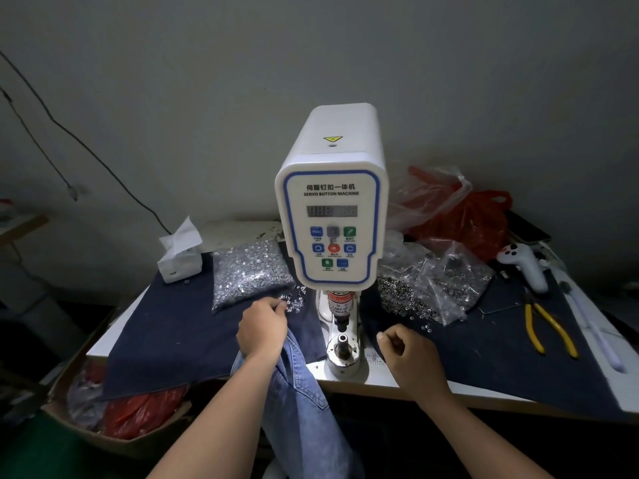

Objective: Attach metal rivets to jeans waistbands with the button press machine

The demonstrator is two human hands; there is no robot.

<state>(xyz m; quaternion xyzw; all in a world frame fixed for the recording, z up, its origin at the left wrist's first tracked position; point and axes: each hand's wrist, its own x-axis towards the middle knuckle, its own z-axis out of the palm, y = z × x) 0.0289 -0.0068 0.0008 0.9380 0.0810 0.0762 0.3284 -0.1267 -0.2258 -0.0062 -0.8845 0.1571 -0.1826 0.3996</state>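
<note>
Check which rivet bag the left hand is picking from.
The bag left of the press, full of bright silver pieces. The left hand touches the loose pieces spilled at its near edge; the other bag, right of the press, holds darker ring-shaped pieces.

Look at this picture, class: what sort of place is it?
Probably a small garment workshop: a white servo button machine stands on a cloth-covered table, clear plastic bags of small metal rivets lie beside it, and blue denim jeans hang at the table edge.
</note>
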